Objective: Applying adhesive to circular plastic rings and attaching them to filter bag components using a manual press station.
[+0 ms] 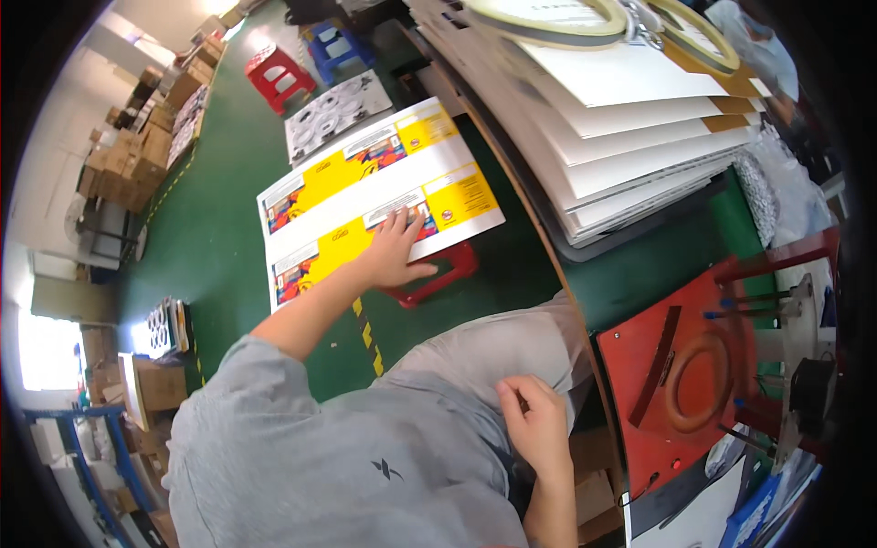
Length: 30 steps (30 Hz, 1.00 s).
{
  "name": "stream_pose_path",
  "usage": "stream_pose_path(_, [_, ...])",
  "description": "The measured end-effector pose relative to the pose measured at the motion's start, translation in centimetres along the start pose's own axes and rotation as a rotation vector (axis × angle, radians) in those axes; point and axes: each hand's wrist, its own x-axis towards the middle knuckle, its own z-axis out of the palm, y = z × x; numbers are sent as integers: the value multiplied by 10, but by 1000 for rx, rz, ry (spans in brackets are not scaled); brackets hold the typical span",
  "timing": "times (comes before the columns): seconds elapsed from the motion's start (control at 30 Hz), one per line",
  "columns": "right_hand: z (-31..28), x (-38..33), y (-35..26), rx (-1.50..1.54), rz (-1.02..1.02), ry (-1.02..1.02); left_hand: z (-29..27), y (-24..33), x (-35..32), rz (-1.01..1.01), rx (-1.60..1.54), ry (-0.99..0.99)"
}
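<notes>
Fingers [400, 222] spread and straight, the left hand [388, 258] lies palm-down on a large yellow-and-white printed sheet [352, 205] with colourful panels, pressing flat rather than gripping, near its lower edge; the thumb pokes past that edge, out above a red plastic stool [448, 277] partly hidden below. Over to the right hand [537, 425]: fingers curled in beside the thumb, above the pale trousers [493, 342], and whether anything sits inside that curl, I can't tell. Out we go to the borders! At its far edge the sheet meets a pale panel printed with grey round shapes [336, 114]; off its left edge runs a broad stretch of green floor [215, 215], real room that way, reaching to brown cardboard boxes [128, 169] along the wall. Toward the body, black-and-yellow striped tape [369, 338] crosses the floor between sheet and lap. Tighter on the right: just a narrow dark gap, then the long edge of a green-topped workbench [612, 288], carrying a tall stack of white sheets [630, 173] and, nearer the right hand, a red metal plate with a raised oval ring [676, 374].
</notes>
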Motion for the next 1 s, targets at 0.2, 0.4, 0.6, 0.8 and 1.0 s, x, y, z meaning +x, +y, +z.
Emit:
stream_pose_path(0.2, [-9, 9, -2, -28, 15, 26, -14, 15, -18, 95, -163, 51])
stream_pose_path(0.4, [12, 60, -16, 13, -206, 96, -42, 13, -46, 73, -123, 421])
stream_pose_path(0.6, [24, 113, -53, -61, -375, 336, -135, -19, -78, 120, 57, 1103])
stream_pose_path(0.8, [17, 145, -117, -161, -696, 340, -235, -1, -111, 474, 56, 1535])
stream_pose_path(1.0, [-52, 66, -144, 97, -711, 93, -272, 43, -110, 847, -175, 1592])
